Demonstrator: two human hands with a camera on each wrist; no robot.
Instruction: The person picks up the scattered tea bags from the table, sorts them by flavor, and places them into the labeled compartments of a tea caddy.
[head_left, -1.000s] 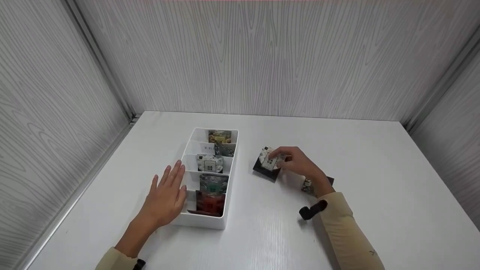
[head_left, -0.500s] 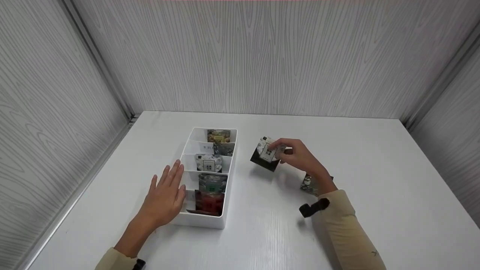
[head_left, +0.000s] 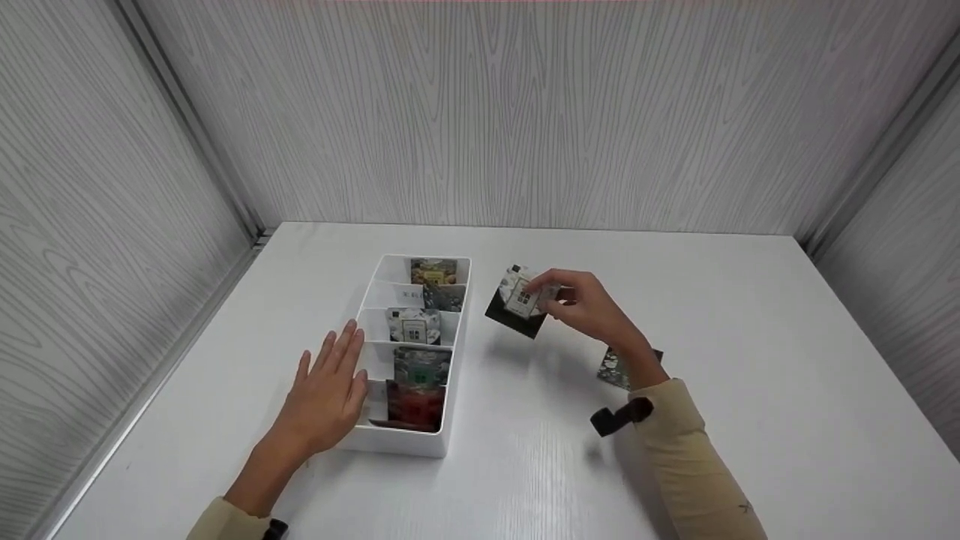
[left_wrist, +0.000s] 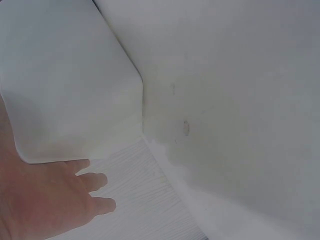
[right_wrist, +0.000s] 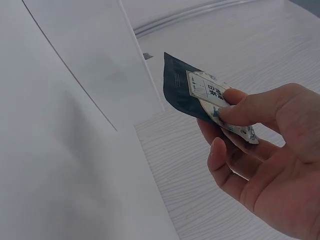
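Note:
My right hand (head_left: 589, 306) pinches a flat tea sachet (head_left: 513, 321), held up off the table to the right of a white divided box (head_left: 405, 444). That sachet is dark at one end, with a pale floral pattern and a white label with dark characters. In the right wrist view, the thumb lies over the printed face of the sachet (right_wrist: 181, 92) and fingers are behind it. My left hand (head_left: 321, 405) rests with straight fingers along the box's left side. In the left wrist view the left hand (left_wrist: 45, 200) is partly hidden by the box (left_wrist: 75, 75).
Several sachets stand in the box's compartments: a yellow one (head_left: 433, 271) at the back, a pale floral one (head_left: 414, 327), a green one (head_left: 422, 367) and a red one (head_left: 416, 406) in front. Another dark patterned sachet (head_left: 612, 369) lies on the table, partly behind my right wrist.
My right hand has lifted the pinched sachet from the table and moved it up and slightly left, toward the box. My left hand has stayed at the box's side.

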